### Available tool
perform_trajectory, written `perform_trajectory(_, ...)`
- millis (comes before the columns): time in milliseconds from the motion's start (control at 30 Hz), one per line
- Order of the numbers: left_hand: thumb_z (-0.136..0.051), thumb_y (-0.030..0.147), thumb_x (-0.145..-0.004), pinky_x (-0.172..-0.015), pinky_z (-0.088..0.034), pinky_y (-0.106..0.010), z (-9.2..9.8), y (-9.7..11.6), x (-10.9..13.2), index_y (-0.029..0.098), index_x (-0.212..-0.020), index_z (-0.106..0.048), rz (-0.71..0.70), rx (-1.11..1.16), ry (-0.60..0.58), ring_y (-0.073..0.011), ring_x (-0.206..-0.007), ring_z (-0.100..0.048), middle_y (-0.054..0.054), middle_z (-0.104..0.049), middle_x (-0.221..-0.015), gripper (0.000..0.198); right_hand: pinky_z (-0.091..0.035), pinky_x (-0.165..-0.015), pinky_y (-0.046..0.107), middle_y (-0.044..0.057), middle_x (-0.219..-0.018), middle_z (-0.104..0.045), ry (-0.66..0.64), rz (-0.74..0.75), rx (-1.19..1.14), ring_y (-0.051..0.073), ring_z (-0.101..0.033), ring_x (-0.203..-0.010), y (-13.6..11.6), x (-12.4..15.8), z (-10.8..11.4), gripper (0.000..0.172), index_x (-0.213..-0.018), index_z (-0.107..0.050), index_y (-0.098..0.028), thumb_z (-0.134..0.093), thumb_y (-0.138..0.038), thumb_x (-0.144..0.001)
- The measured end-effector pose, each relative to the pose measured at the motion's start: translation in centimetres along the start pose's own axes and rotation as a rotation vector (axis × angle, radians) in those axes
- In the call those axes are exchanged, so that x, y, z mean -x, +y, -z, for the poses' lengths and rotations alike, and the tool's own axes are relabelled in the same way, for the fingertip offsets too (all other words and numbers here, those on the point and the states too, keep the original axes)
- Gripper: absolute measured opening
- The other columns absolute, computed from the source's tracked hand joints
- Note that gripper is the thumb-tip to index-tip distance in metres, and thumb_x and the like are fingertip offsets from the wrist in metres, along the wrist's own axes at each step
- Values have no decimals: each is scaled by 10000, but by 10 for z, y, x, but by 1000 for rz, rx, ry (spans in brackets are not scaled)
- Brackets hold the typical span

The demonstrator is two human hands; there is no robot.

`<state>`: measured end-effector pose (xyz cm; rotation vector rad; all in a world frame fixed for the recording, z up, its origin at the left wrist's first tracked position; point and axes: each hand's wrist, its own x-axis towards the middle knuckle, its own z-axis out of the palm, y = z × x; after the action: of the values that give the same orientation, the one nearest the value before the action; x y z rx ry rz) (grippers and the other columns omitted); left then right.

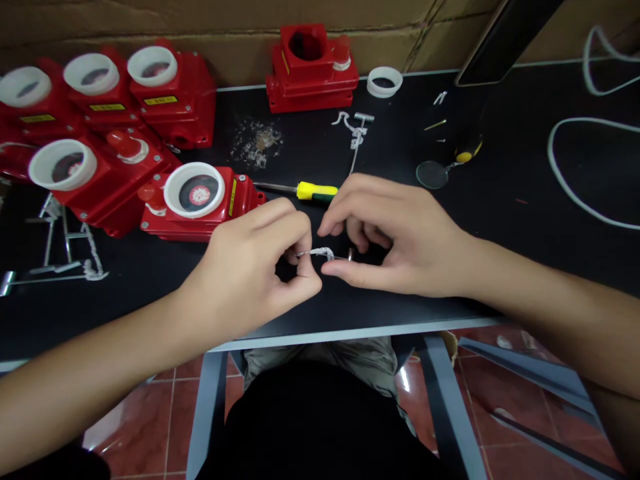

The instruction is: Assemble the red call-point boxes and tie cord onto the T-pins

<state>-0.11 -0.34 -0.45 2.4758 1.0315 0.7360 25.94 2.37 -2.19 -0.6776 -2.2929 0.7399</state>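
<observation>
My left hand [260,260] is closed in a pinch on one end of a thin silvery-white chain [323,251]. From its fingertips the chain runs right toward a small metal rod with a short crosspiece [350,255], partly hidden by my right thumb. Around that rod, my right hand [390,240] has its thumb and fingers apart; I see no firm grip. A yellow-and-black screwdriver [316,191] lies just beyond both hands. Close to my left hand is a red box with a white ring [194,189] around a dark round window.
Several more red boxes [173,100] crowd the left, and another red box [313,70] stands at the back. A T-shaped metal hammer with chain [357,133], a loose white ring [385,82], a glass disc [433,175] and white cable [565,180] lie farther out. Metal rods [65,240] rest at left.
</observation>
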Motion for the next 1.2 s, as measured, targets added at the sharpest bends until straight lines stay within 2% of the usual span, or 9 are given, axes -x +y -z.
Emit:
perform_trajectory(100, -629, 94, -991, -713, -521, -336, -1, -1, 0, 253, -874, -597, 9, 9, -5, -192, -784, -668, -4, -676, -896, 200, -517, -610, 234, 7, -982, -722, -3, -20, -1, 74, -586, -675, -1, 0, -4, 67, -1074, -766, -217, -778, -276, -1104)
perform_trajectory(300, -624, 59, -977, -735, -537, -320, -2, -1, 2, 244, -885, -603, -9, -73, -26, -194, -808, -671, -5, -666, -906, 207, -552, -669, 290, 28, -985, -778, 26, 28, 39, 134, -677, -791, -7, 0, -2, 116, -1059, -805, -252, -724, -268, -1141)
perform_trajectory(433, -596, 58, -1003, -739, -533, -312, -2, 0, 2, 219, -883, -608, -37, -103, -28, -188, -819, -660, -16, -659, -912, 201, -530, -636, 277, 22, -997, -757, 61, 7, 35, 113, -633, -738, -12, 0, -2, 104, -1019, -778, -242, -725, -217, -1105)
perform_trajectory(567, -576, 77, -1017, -742, -545, -321, -1, 0, 2, 210, -866, -620, -40, -115, -33, -193, -826, -665, -33, -677, -925, 206, -472, -601, 247, 0, -933, -677, 25, -169, -185, 84, -551, -686, -12, -4, 3, 121, -946, -700, -215, -759, -187, -1048)
perform_trajectory(733, -581, 114, -1092, -765, -584, -347, 2, -1, 2, 206, -893, -696, -21, -137, -19, -203, -837, -703, -42, -741, -942, 248, -390, -569, 265, -49, -752, -517, -50, -365, -638, 90, -421, -609, 0, -8, 11, 286, -957, -651, -216, -731, -405, -1156)
perform_trajectory(867, -632, 124, -1109, -908, -632, -420, 1, -2, 2, 239, -912, -739, -119, -225, 15, -263, -985, -743, -38, -784, -967, 252, -339, -562, 262, -46, -730, -503, -88, -387, -662, 91, -414, -614, 7, -8, 15, 306, -909, -603, -217, -736, -349, -1151)
perform_trajectory(933, -655, 112, -1094, -949, -633, -450, 1, -2, 2, 247, -914, -744, -166, -301, 29, -271, -997, -735, -27, -783, -965, 242, -326, -547, 252, -49, -718, -515, -99, -402, -663, 82, -410, -596, 8, -9, 17, 284, -916, -601, -212, -741, -312, -1142)
perform_trajectory(1067, -627, 102, -1108, -840, -631, -423, 3, -2, 4, 212, -920, -752, -175, -377, 45, -257, -906, -725, -55, -776, -980, 251, -325, -526, 224, -48, -740, -543, -105, -456, -740, 57, -431, -578, 7, -8, 18, 211, -943, -640, -190, -755, -232, -1115)
perform_trajectory(1200, -608, 102, -1111, -755, -597, -365, 1, -5, 5, 191, -919, -740, -181, -371, 35, -237, -880, -756, -67, -777, -1005, 250, -367, -538, 193, 3, -938, -626, -42, -375, -859, 34, -475, -650, 10, -6, 10, 206, -897, -688, -155, -816, -202, -1052)
